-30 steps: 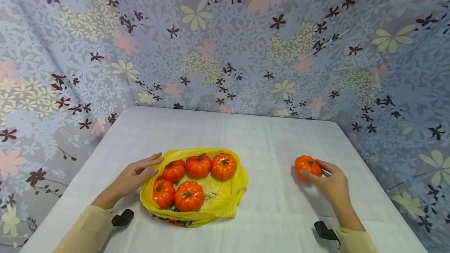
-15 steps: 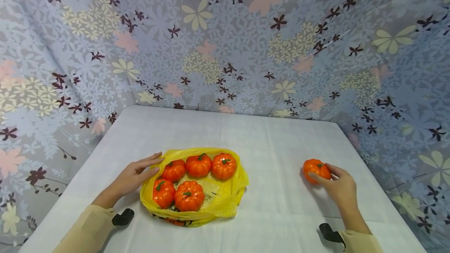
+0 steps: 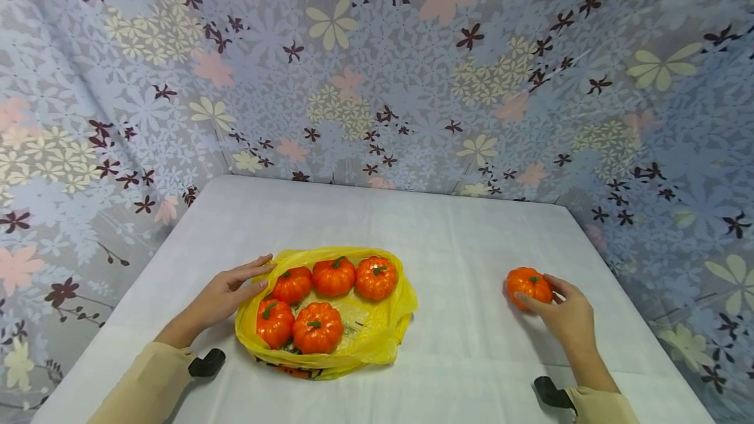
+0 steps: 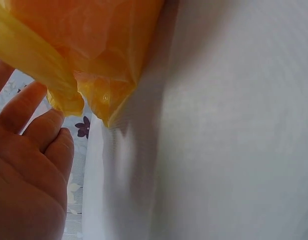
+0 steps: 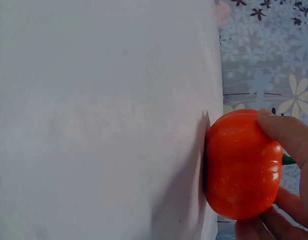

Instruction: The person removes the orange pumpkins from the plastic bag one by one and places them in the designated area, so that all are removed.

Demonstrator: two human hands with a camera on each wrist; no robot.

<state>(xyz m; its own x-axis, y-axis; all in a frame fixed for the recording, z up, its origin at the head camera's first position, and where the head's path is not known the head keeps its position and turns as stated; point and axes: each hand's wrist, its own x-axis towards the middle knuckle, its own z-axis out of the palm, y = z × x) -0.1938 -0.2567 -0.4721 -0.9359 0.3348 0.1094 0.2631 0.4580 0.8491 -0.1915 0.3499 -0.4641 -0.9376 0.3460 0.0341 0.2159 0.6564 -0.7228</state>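
Note:
At the right of the head view, my right hand [image 3: 570, 316] holds a small orange toy pumpkin [image 3: 526, 286] between thumb and fingers. Its green stem [image 5: 288, 159] shows in the right wrist view, where the pumpkin's base is right at the white tabletop. My left hand [image 3: 226, 293] has its fingers loosely extended against the left rim of a yellow plastic bag [image 3: 385, 342]. Several similar pumpkins [image 3: 318, 327] sit inside the opened bag. Seen from the left wrist, relaxed fingers [image 4: 21, 107] lie beside the bag's crinkled edge [image 4: 111, 100]; the thumb is hidden there.
A white cloth [image 3: 453, 319] covers the table. Behind and beside it hangs a floral curtain [image 3: 377, 70]. A black wrist device [image 3: 207, 364] juts from the left sleeve, and another black device [image 3: 552, 392] from the right one.
My right hand and its pumpkin have shifted a little to the right and nearer, then stayed almost in place. The left hand, the bag and the pumpkins in it have not visibly moved.

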